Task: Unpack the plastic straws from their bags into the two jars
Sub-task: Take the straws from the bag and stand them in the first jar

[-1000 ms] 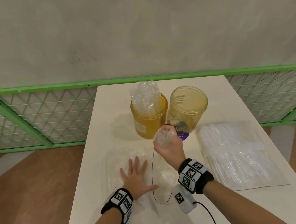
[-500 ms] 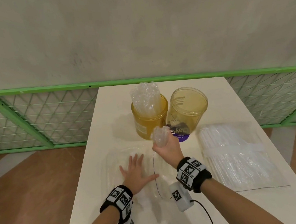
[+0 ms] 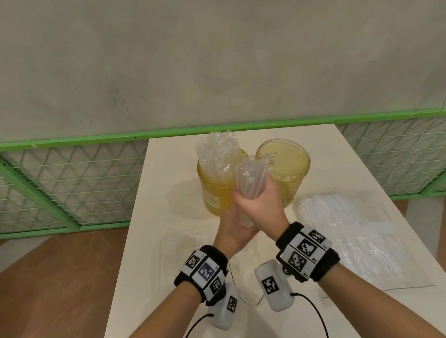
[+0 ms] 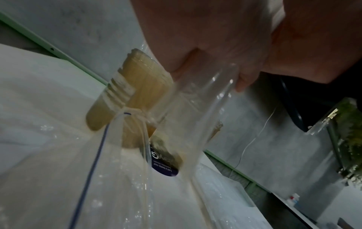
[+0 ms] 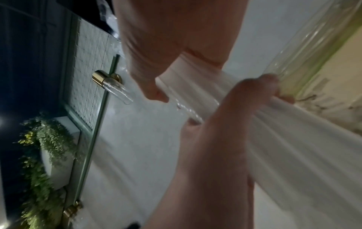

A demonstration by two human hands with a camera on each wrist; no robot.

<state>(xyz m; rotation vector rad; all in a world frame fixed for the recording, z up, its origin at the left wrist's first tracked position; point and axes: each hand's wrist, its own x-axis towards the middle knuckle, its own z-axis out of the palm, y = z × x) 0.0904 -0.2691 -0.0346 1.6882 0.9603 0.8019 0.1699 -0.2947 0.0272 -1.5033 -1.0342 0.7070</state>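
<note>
I hold the bundle of straws (image 3: 251,178) almost upright with my right hand (image 3: 264,205) closed around it and my left hand (image 3: 233,229) gripping lower, and the empty jar (image 3: 287,162) stands just behind, nearer my right hand.

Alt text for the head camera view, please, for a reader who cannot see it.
Both hands hold a bundle of clear straws upright above a white table, the right hand gripping its middle and the left hand at its lower end. Behind stand two amber jars, the left jar holding straws, the right jar empty; a full straw bag lies to the right.
</note>
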